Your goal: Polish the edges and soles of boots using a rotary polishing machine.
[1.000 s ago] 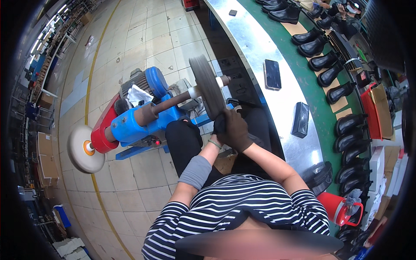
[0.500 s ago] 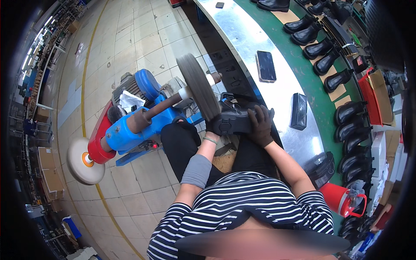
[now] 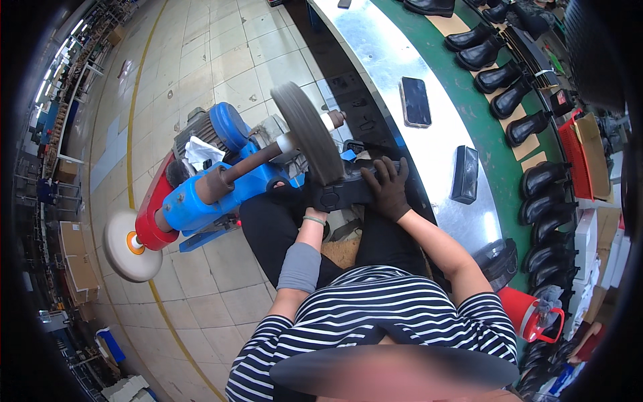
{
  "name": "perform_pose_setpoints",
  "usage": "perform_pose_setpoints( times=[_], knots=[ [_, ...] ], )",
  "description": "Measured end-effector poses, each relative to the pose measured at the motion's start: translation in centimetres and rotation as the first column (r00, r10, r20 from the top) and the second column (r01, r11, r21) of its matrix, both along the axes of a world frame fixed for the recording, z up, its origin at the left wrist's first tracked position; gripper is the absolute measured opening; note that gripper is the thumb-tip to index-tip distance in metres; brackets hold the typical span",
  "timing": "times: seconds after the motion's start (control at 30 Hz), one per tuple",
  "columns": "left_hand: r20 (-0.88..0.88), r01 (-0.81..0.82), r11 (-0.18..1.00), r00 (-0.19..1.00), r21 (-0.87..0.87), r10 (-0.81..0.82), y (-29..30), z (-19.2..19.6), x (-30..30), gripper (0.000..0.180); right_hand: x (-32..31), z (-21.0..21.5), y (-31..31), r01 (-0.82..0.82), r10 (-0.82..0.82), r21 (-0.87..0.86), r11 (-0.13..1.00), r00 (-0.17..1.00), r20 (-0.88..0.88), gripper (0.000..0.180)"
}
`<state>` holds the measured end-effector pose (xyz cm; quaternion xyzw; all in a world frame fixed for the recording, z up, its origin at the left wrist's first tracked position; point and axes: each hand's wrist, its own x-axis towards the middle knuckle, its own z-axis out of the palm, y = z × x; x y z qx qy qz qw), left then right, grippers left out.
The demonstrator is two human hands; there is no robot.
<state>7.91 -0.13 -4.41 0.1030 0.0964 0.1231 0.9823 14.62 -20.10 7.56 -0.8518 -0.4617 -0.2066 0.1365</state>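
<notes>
A black shoe [image 3: 351, 194] is held above the lap, at the lower rim of a dark grey wheel [image 3: 303, 127]; whether the two are touching cannot be told. Its right end is gripped by the gloved right hand [image 3: 388, 191], the fingers being set apart and bent over it. The left hand [image 3: 312, 191] is placed at the other end but mostly hidden by shoe and wheel, so the state of its fingers cannot be told.

The space to the left is taken up by a blue machine [image 3: 191, 203], on which a white cloth [image 3: 203, 153] is laid and at whose far end a pale wheel [image 3: 124, 248] is mounted. To the right, the way is bounded by a metal table [image 3: 429, 157], on which a phone [image 3: 416, 102] and a black case [image 3: 465, 174] are placed. Beyond it, black boots [image 3: 510, 99] are lined up; a red mug [image 3: 514, 305] is seen near the right elbow.
</notes>
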Motion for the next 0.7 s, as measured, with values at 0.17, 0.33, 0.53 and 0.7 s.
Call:
perform_pose_setpoints(
  times=[0.17,0.33,0.53,0.7],
  knots=[
    [0.137,0.072,0.996,0.988,-0.051,-0.064,2.0,-0.1,-0.8,0.047,-0.7,1.0,1.4,-0.037,0.037,-0.023,0.999,0.999,-0.023,0.073],
    [0.013,-0.002,1.0,1.0,-0.024,0.002,1.9,0.0,-0.9,0.052,-0.8,1.1,1.8,-0.059,0.058,-0.02,0.998,0.997,-0.045,0.073],
    [0.106,-0.03,0.999,0.994,0.028,0.027,1.6,1.0,-1.5,0.053,-1.0,0.9,1.8,-0.05,0.047,-0.039,0.998,0.996,-0.072,0.075],
    [0.176,0.053,0.975,0.984,-0.217,-0.014,3.4,-1.0,-2.9,0.063,-1.5,1.3,3.3,-0.084,0.085,0.013,0.996,0.994,-0.072,0.079]
  ],
)
